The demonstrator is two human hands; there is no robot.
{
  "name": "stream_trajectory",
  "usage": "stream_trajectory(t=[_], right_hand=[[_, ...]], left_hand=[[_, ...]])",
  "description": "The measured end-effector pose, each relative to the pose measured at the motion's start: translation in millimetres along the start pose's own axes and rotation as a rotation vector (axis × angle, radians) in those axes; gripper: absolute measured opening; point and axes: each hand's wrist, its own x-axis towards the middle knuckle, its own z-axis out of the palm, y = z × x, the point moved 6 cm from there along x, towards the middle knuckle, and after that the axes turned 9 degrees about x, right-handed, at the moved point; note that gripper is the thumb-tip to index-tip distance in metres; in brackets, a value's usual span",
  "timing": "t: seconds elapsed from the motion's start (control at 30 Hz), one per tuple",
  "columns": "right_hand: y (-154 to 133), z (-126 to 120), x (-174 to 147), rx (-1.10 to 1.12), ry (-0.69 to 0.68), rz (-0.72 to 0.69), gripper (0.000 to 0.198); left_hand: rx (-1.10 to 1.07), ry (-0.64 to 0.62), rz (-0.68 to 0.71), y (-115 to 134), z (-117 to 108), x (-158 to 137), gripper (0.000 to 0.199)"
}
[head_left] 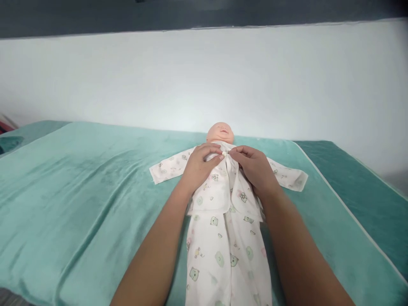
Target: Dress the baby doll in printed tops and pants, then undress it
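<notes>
A baby doll (219,133) lies on its back, dressed in a white printed baby jacket (215,197) and matching trousers (210,259). The jacket's two front panels meet near the neck and part lower down. My left hand (204,161) pinches the edge of one panel at the upper chest, beside a small white button or snap (224,153). Opposite it, my right hand (250,163) has thumb and fingers closed on the other panel's edge. Both sleeves stretch out sideways, and no doll hands show at the cuffs.
A teal blanket (95,204) with some creases covers the bed surface under the doll. Darker teal cloth (360,191) shows past its edge on the right. Behind stands a white wall (159,80) with a dark band along the top.
</notes>
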Motion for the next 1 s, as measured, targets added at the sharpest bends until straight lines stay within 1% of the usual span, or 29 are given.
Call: stream_trajectory(t=[0.13, 0.3, 0.67, 0.87, 1.0], right_hand=[[-0.1, 0.0, -0.9, -0.005, 0.002, -0.001, 0.017], [-3.1, -0.3, -1.9, -0.038, 0.012, -0.05, 0.015], [-3.9, 0.3, -2.5, -0.047, 0.019, -0.062, 0.016], [-4.3, -0.2, -2.3, -0.065, 0.021, -0.067, 0.017], [-4.5, -0.3, -2.0, -0.072, 0.023, -0.08, 0.016]], left_hand=[[0.003, 0.001, -0.008, -0.1, 0.0, -0.3, 0.008], [0.003, 0.011, 0.005, 1.3, -1.2, -0.2, 0.014], [-0.044, 0.053, 0.013, 1.7, -1.4, -0.9, 0.011], [-0.051, 0.074, -0.022, -3.0, -1.1, 0.0, 0.007], [-0.031, 0.059, -0.04, -2.5, -1.3, -0.1, 0.006]])
